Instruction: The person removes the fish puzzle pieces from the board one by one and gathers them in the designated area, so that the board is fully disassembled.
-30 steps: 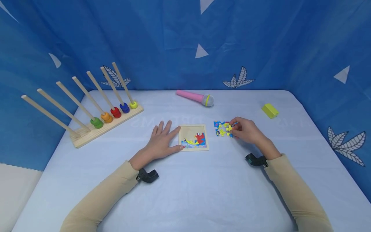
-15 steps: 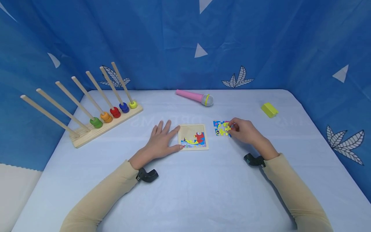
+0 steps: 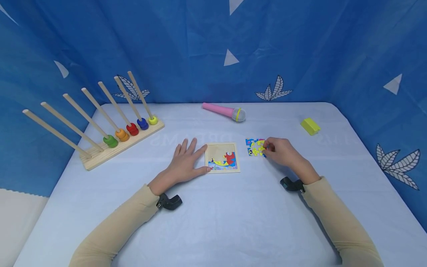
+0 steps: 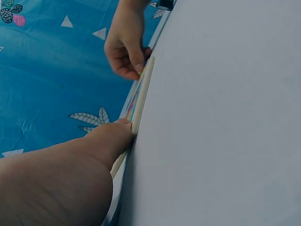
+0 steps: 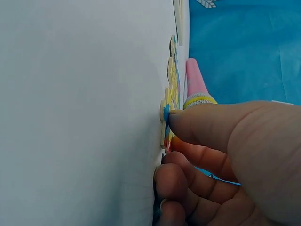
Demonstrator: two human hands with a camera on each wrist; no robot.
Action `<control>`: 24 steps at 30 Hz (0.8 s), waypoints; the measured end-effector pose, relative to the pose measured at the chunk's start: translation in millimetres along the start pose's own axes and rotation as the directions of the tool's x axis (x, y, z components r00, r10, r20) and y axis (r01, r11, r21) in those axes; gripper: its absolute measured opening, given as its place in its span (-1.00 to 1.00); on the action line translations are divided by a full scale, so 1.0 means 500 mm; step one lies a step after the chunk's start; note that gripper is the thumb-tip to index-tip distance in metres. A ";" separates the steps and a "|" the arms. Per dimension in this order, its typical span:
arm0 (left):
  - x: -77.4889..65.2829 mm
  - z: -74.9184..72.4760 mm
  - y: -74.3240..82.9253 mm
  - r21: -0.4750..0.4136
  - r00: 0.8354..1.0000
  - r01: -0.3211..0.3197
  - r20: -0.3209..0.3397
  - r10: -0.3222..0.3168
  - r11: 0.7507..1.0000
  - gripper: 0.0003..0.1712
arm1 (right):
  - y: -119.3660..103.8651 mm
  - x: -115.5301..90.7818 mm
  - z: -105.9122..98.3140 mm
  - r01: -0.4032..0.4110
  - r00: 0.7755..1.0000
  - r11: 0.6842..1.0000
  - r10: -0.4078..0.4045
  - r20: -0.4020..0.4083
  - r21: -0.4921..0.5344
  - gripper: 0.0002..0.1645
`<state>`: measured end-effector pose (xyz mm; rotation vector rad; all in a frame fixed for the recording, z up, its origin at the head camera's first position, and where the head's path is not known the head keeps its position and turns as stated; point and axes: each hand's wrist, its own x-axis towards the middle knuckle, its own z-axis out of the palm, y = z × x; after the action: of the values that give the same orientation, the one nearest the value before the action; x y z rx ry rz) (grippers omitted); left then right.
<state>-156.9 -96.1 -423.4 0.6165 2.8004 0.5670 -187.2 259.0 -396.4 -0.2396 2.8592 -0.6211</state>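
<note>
A square wooden puzzle frame lies mid-table, its lower part filled with coloured pieces. My left hand rests flat beside it with fingers spread, thumb and forefinger touching its left edge. Right of the frame is a small cluster of blue and yellow puzzle pieces, lying joined or close together. My right hand pinches a puzzle piece at the cluster's right side; its fingers partly hide that piece. In the right wrist view the thumb presses on the piece's face, with the other fingers curled behind.
A wooden peg rack with coloured rings stands at the left. A pink toy microphone lies at the back, and a yellow-green block sits at the back right. Blue cloth hangs behind the table.
The right hand has shifted slightly, and the piece at its fingertips now sits closer against the cluster. The left hand and the wooden frame have stayed in place.
</note>
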 end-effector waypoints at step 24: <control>0.002 0.006 -0.004 -0.008 1.000 -0.015 -0.021 0.015 1.000 0.00 | 0.005 0.000 -0.004 -0.001 1.000 0.999 0.001 0.000 0.033 -0.77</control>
<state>-157.8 -96.3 -426.8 0.6340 2.8137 0.5909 -188.0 262.1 -396.0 -0.2336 2.8466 -0.6671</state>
